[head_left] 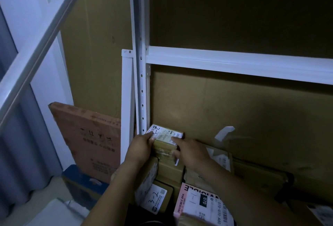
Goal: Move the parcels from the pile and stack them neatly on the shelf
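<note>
Orange box [86,135]: leans at far left, not in play.
Upright [142,81]: white shelf frame; parcel's left end lies just beside it.
Left hand [141,147]: grips parcel's left end.
Parcel [164,135]: small, labelled, resting atop cartons [169,170].
Right hand [191,152]: forefinger on top, thumb at front, pinching parcel.
Handling: push flush to Upright, square edges with cartons, then release.

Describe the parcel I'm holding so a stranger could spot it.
Find the white shelf upright left of centre. At its foot, the left hand and right hand hold a small brown parcel. Unlike the labelled boxes below, it sits highest, right beside that upright.
</note>
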